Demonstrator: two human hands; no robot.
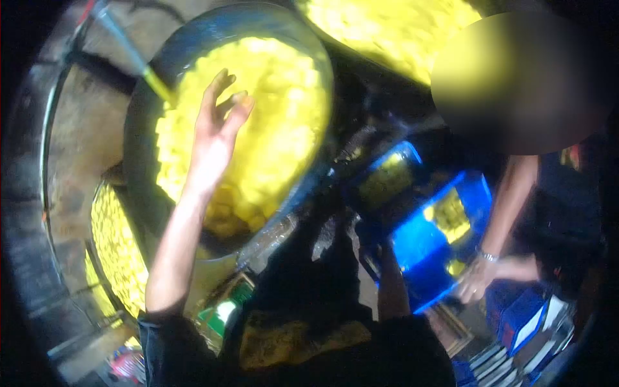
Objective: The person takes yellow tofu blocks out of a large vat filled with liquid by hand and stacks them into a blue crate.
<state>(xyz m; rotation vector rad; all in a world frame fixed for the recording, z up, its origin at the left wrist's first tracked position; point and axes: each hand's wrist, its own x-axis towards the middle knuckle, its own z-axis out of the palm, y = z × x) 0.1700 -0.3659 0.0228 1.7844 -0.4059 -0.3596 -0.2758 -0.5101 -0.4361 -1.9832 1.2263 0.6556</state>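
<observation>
My left hand is raised over a large dark round vat heaped with chunky yellow pieces. Its thumb and fingers are curved but apart, and nothing shows clearly between them. My right forearm reaches forward in shadow beside a blue crate. The right hand is too dark to make out its fingers or any hold. Some yellow pieces lie inside the crate, and another person's hand is at its near right edge.
A stick with a yellow lower end leans into the vat. More yellow pieces fill containers at the lower left and top. Behind the crate stands another blue-rimmed crate. The co-worker's arm reaches in from the right.
</observation>
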